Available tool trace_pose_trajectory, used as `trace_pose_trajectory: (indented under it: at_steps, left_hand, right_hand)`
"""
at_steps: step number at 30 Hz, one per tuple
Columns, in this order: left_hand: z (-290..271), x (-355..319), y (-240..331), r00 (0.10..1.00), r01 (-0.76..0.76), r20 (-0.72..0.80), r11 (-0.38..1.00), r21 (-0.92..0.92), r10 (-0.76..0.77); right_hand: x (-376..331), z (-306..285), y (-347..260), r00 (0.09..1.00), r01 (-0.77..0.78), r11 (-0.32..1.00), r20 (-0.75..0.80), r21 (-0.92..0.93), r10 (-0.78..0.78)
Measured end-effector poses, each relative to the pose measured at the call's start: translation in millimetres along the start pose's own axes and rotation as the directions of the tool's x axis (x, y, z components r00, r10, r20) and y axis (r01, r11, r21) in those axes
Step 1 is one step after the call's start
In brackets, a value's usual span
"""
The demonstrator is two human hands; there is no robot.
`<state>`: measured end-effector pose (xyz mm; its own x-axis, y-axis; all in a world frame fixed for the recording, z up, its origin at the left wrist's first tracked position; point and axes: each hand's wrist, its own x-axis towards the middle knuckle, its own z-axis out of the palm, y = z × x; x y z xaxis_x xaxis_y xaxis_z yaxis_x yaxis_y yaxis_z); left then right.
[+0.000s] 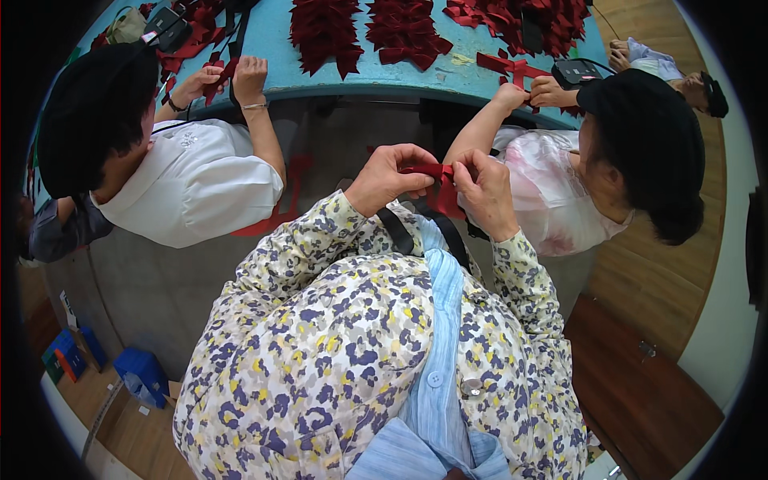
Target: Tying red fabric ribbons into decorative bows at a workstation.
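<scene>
A dark red ribbon [448,198] is stretched between my two hands in front of my chest, partly looped, with a tail hanging down. My left hand [386,178] pinches its left end between thumb and fingertips. Close beside it, my right hand [490,192] grips the ribbon's folded middle part with thumb and forefinger. Whether a knot sits under the right fingers is hidden.
Beyond my hands lies a blue table [268,44] with rows of red bows [324,36] and a heap of them [552,24]. Co-workers at left [200,172] and right [552,180] handle red ribbon. A blue bin [140,374] stands on the floor.
</scene>
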<state>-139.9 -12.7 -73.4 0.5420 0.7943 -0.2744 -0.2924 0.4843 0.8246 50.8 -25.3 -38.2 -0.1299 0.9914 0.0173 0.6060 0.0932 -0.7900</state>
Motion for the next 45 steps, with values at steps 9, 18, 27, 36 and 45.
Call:
trace_pose_trajectory:
  at_steps: [9, 18, 27, 36, 45]
  left_hand:
    - [-4.6, -1.3, 10.4, 0.992, 0.112, -0.062, 0.991, 0.067, -0.108]
    - [-14.3, 3.9, 18.6, 0.994, 0.109, -0.011, 0.993, 0.056, -0.108]
    - [-14.2, -14.5, 8.4, 0.992, -0.12, -0.018, 0.887, -0.446, 0.125]
    - [-3.4, -14.8, 18.8, 0.977, -0.214, -0.091, 0.837, -0.504, 0.195]
    - [0.9, -7.0, 11.8, 0.977, -0.204, -0.055, 0.822, -0.531, 0.207]
  right_hand:
    - [-2.3, 4.5, 2.2, 0.999, -0.017, 0.986, 0.036, 0.167, 0.011]
    - [9.9, -9.8, -2.9, 0.965, 0.225, 0.974, 0.129, 0.036, -0.227]
    - [-11.1, 19.7, -19.0, 0.99, -0.141, 0.783, 0.078, 0.606, 0.117]
    - [-17.1, 44.0, -26.2, 0.991, -0.121, 0.773, 0.036, 0.623, 0.126]
    - [-15.9, 40.4, -26.9, 0.998, -0.058, 0.838, 0.007, 0.542, 0.064]
